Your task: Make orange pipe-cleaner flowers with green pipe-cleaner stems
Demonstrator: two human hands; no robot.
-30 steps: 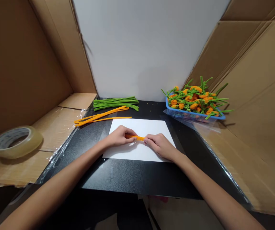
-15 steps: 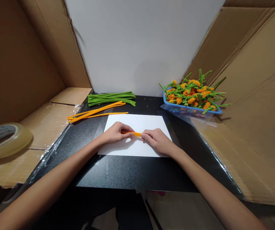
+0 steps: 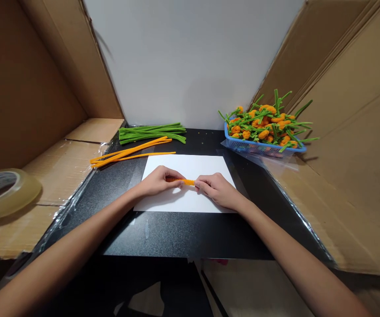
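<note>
Over a white sheet of paper (image 3: 163, 202), both hands pinch a short orange pipe cleaner (image 3: 189, 182) that looks coiled. My left hand (image 3: 160, 180) is closed on its left end, with part of the orange showing under the fingers. At the other end, my right hand (image 3: 215, 188) grips it between thumb and fingers, which hide the tip. Beyond the paper on the left lie several straight orange pipe cleaners (image 3: 130, 152), and behind them a bundle of green pipe cleaners (image 3: 152, 133).
A blue basket (image 3: 259, 146) at the back right is heaped with orange and green pipe-cleaner pieces (image 3: 267, 123). A roll of clear tape (image 3: 27, 193) rests on cardboard at the left. Cardboard walls (image 3: 348, 145) flank the black table (image 3: 176, 235); a pale wall (image 3: 193, 53) stands behind.
The whole view has shifted slightly. Both hands keep nearly the same hold on the orange pipe cleaner, and nothing else has visibly moved.
</note>
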